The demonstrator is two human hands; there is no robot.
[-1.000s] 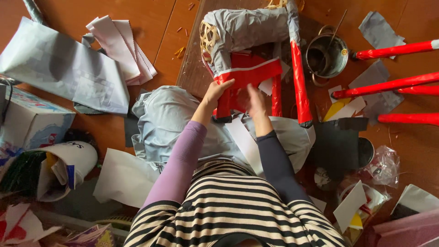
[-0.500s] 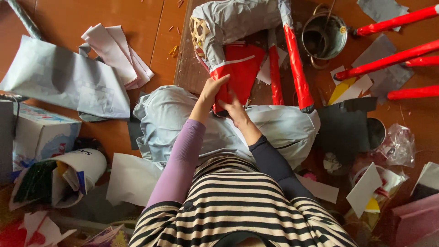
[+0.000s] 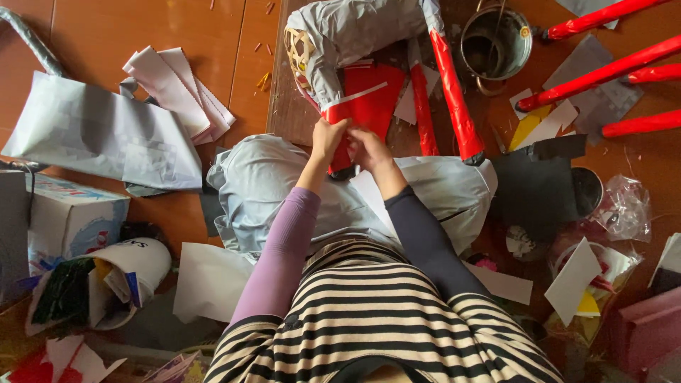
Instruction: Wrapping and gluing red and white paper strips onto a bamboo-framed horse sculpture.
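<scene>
A grey papier-mâché figure with red-wrapped legs lies on the brown floor in front of my knees. One leg is partly covered with a sheet of red paper. My left hand grips that leg and presses the red paper around it. My right hand is beside it on the same leg, fingers curled on the paper. Two other red legs point toward me to the right.
A metal pail stands at the upper right, with several red tubes beyond it. Grey and white paper sheets lie at left, a cardboard box and a white bucket of scraps at lower left. Black paper is to my right.
Both hands have drawn closer together and nearer to me along the leg, wrapping the red paper tighter. The camera has shifted slightly, and the figure sits higher in view.
</scene>
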